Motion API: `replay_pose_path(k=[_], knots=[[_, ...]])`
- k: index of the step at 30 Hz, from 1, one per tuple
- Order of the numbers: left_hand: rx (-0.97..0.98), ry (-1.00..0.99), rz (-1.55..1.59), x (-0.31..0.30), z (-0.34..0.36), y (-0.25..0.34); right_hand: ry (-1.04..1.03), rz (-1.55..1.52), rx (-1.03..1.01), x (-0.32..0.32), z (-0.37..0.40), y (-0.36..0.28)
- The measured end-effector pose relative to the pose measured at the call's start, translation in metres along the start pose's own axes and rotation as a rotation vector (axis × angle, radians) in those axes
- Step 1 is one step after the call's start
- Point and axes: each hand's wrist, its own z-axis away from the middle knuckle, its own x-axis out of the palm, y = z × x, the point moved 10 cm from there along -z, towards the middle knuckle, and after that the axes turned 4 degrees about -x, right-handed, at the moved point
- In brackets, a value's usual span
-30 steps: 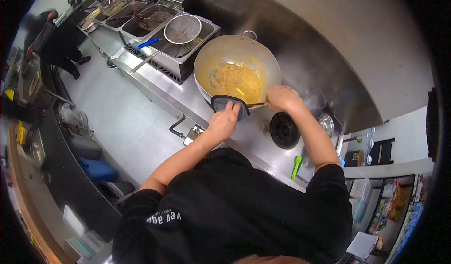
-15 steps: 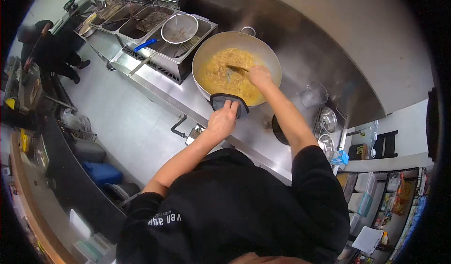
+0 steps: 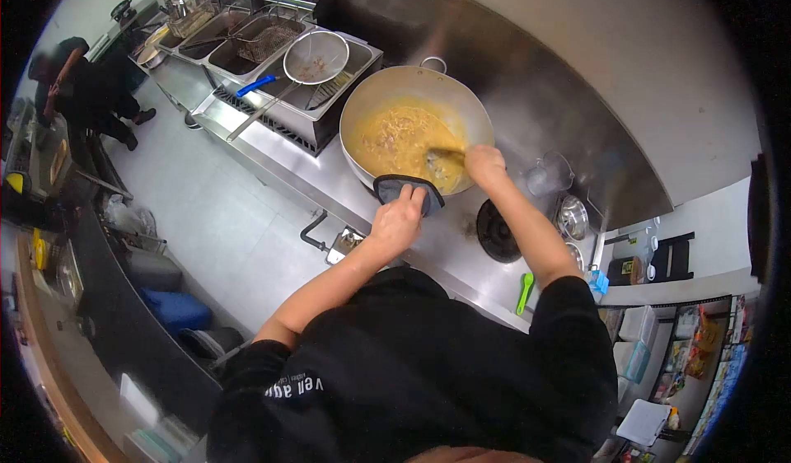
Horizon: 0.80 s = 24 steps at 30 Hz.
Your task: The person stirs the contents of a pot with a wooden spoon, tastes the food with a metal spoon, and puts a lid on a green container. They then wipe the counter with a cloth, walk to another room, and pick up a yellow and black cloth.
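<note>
A large wide pan (image 3: 461,92) with a loop handle at its far rim holds a yellow, saucy food (image 3: 400,137). My left hand (image 3: 398,217) is closed on a grey pot holder with black edging (image 3: 409,193), pressed against the pan's near rim; whatever handle lies beneath it is hidden. At the pan's right side, my right hand (image 3: 486,166) is closed around the handle of a spatula-like stirring tool (image 3: 447,153). Its blade dips into the food and is partly covered and blurred, so its exact shape cannot be told.
A mesh strainer (image 3: 316,58) rests across the fryer tanks (image 3: 265,41) at left, beside a blue-handled tool (image 3: 256,86). Right of the pan are a black burner (image 3: 498,234), a clear jug (image 3: 550,173), metal bowls (image 3: 573,216) and a green utensil (image 3: 525,292). Another person (image 3: 95,92) stands far left.
My right hand has moved right and toward me, sweeping the stirring tool from the pan's middle to its right side. My left hand stays on the pot holder. The green utensil has come into sight.
</note>
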Motion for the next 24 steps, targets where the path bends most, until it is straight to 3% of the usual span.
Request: replay_pose_path(k=[5,8,11,14,18,21,24], knots=[[-0.017,0.017,-0.054,-0.003,0.000,0.004,0.280,-0.102,-0.128,-0.004,-0.053,-0.020],[-0.076,-0.039,-0.021,0.001,0.001,-0.002,0.319,-0.203,-0.209,-0.010,-0.045,-0.054],[-0.046,-0.020,-0.027,0.001,0.001,-0.001,0.149,-0.079,-0.309,-0.023,-0.008,-0.079],[0.005,0.032,-0.063,-0.005,0.003,0.004,0.008,-0.159,-0.337,-0.034,0.014,-0.048],[0.000,0.029,-0.057,-0.006,0.005,0.003,-0.046,-0.250,0.037,-0.045,-0.006,0.037],[-0.003,0.020,-0.057,-0.004,0.003,0.003,0.140,-0.344,0.108,-0.011,-0.072,0.075],[-0.031,-0.019,-0.080,-0.001,0.000,0.000,0.124,-0.410,-0.028,0.003,-0.113,0.039]])
